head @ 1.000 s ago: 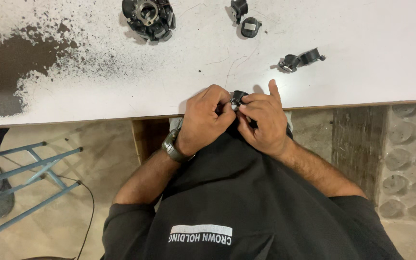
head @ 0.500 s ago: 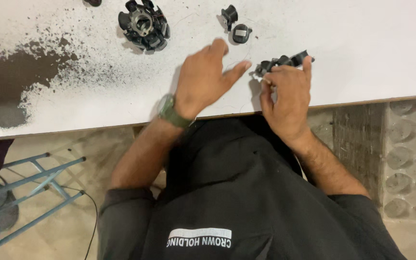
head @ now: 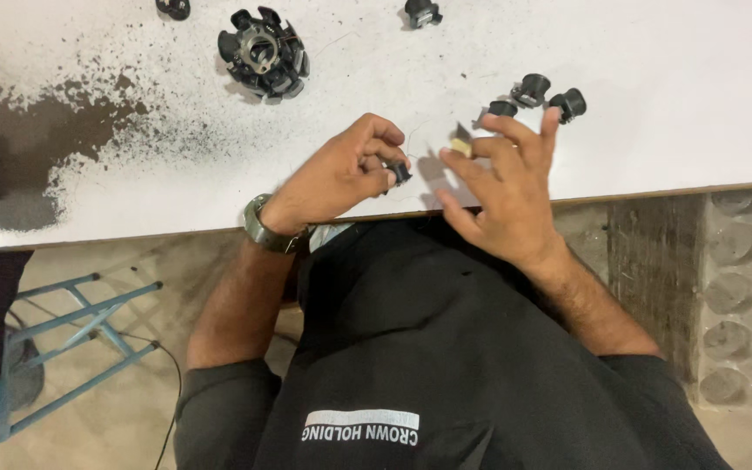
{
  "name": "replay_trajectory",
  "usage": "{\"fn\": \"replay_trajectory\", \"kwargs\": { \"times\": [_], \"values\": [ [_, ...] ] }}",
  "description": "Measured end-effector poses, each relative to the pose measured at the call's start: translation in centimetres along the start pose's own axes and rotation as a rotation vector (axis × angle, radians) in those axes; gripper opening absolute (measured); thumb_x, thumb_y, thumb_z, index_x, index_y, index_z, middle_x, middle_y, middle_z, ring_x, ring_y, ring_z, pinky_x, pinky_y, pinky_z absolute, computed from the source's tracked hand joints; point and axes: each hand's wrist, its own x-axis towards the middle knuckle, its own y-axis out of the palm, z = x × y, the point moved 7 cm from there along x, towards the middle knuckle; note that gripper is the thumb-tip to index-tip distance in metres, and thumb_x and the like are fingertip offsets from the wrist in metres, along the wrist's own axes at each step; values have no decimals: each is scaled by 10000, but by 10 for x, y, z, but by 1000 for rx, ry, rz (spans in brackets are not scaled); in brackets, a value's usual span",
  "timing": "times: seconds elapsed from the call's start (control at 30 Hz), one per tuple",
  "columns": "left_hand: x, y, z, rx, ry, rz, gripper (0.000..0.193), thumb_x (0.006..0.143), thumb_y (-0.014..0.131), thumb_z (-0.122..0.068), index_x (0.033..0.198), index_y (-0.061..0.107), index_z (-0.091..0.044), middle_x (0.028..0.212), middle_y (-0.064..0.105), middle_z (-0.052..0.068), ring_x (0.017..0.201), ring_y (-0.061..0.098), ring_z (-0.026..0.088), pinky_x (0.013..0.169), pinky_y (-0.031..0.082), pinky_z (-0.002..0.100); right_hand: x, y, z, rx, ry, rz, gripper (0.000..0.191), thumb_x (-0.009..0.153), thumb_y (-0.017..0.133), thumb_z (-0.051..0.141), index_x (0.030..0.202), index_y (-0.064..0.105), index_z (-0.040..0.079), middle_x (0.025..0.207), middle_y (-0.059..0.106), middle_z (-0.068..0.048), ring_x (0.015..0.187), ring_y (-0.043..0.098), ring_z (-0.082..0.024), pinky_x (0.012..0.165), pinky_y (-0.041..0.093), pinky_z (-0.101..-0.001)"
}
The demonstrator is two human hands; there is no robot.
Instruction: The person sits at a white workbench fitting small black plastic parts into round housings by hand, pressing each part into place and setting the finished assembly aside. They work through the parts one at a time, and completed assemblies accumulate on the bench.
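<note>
My left hand [head: 341,178], with a metal watch on its wrist, rests on the white table [head: 672,104] near the front edge. Its thumb and fingertips pinch a small black part [head: 399,172]. My right hand [head: 502,187] hovers just to the right with its fingers spread and nothing clearly gripped. A small tan piece [head: 460,144] lies at its index fingertip; whether the finger touches it is blurred. A cluster of small black cylindrical parts [head: 537,94] sits just beyond the right fingertips.
A round black finned part [head: 263,52] stands farther back on the left. Small black pieces [head: 422,12] lie along the far edge. Dark powder stains [head: 54,148] cover the table's left side. A blue metal frame [head: 71,335] stands on the floor below.
Both hands were joined on a small part at the table edge, then reached out over the table. Now the left hand has drawn back pinching a black part; the right has spread open.
</note>
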Motion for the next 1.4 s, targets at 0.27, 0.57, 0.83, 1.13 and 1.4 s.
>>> {"fn": "replay_trajectory", "kwargs": {
  "times": [0.27, 0.57, 0.83, 1.13, 1.4],
  "values": [
    [-27, -2, -56, 539, 254, -233, 468, 964, 677, -128, 1411, 552, -62, 1346, 665, 99, 1136, 649, 249, 992, 493, 404, 2, 24, 9, -57, 42, 79, 358, 838, 926, 272, 1061, 720, 81, 1145, 589, -83, 1309, 519, -320, 1299, 62, -656],
    [-53, 45, -52, 970, 511, -492, 234, 916, 802, -131, 1130, 712, -105, 1424, 592, 64, 1408, 484, 273, 1222, 321, 561, -6, 22, 11, -49, 98, 12, 335, 790, 918, 242, 976, 699, 71, 1089, 574, -109, 1232, 527, -333, 1272, 72, -654],
    [-59, 50, -22, 831, 439, -721, 153, 920, 816, -120, 1038, 719, -119, 1332, 618, 38, 1349, 524, 240, 1234, 290, 530, -18, 12, 15, -11, 32, -96, 266, 853, 862, 81, 1103, 771, 94, 1017, 560, -78, 1197, 567, -308, 1298, 65, -613],
    [-60, 48, -14, 753, 441, -752, 188, 878, 801, -70, 1023, 694, -122, 1313, 618, 32, 1349, 537, 247, 1242, 284, 536, -23, 33, 21, 127, 2, -28, 305, 849, 824, -16, 1079, 641, 63, 1007, 668, -84, 1171, 638, -274, 1299, 123, -624],
    [-63, 46, -9, 800, 487, -741, 172, 878, 815, -65, 980, 687, -117, 1331, 608, 56, 1361, 527, 270, 1236, 318, 537, -17, 38, 24, 134, 0, -9, 306, 823, 831, -33, 1044, 643, 66, 962, 651, -65, 1113, 670, -259, 1290, 137, -646]
  ]
}}
